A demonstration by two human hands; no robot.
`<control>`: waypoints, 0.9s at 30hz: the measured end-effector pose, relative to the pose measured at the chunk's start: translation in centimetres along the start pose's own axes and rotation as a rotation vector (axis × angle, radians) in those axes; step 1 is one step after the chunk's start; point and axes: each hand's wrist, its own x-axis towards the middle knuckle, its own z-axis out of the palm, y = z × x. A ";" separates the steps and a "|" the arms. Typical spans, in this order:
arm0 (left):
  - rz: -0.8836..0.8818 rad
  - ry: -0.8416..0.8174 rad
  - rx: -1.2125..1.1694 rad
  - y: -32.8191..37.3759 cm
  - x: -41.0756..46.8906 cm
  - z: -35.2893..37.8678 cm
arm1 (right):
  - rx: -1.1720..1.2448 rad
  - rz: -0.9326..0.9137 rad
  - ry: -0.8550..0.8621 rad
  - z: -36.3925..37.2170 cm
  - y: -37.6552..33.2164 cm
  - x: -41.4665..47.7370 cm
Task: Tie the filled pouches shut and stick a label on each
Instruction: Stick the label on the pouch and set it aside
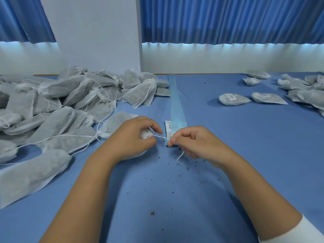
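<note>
My left hand point(133, 137) is closed around the gathered neck of a white filled pouch point(146, 134), most of which is hidden under the hand. A thin white drawstring point(162, 137) runs taut from that neck to my right hand point(192, 141), which pinches it; the loose string end hangs below. Just behind my hands lies a light blue backing strip point(176, 106) with white printed labels point(168, 128) at its near end. A large heap of untied pouches point(57, 102) fills the left of the blue table. Labelled pouches point(233, 99) lie at the right.
The table is covered in blue cloth point(245, 137) scattered with dark crumbs near me. More pouches point(305, 88) pile up at the far right edge. A white pillar point(98, 41) and blue curtains stand behind the table.
</note>
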 end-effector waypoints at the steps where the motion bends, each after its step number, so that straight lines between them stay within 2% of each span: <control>1: 0.001 -0.024 0.021 0.1 0.0 0.0 | 0.019 -0.028 0.022 -0.1 0.0 0.0; 4: -0.049 -0.079 -0.026 0.4 -0.1 0.1 | 0.081 -0.115 0.122 -0.4 -0.1 0.1; 8: -0.060 -0.070 -0.224 0.8 -0.1 0.0 | 0.155 -0.201 0.300 -0.5 -0.1 0.2; 13: -0.033 -0.051 -0.517 1.8 -0.3 0.0 | -0.018 -0.282 0.460 0.0 0.3 0.6; 17: -0.138 0.054 -0.834 2.2 0.2 0.6 | -0.208 -0.358 0.446 1.0 0.8 0.5; 21: -0.163 0.137 -0.710 2.0 0.4 1.1 | -0.519 -0.425 0.328 1.2 0.7 0.0; 24: -0.099 0.105 -0.535 1.9 0.2 1.0 | -0.539 -0.466 0.287 1.0 0.3 -0.4; 27: -0.043 -0.030 -0.365 1.7 0.1 1.0 | -0.500 -0.535 0.332 0.3 -0.1 -0.7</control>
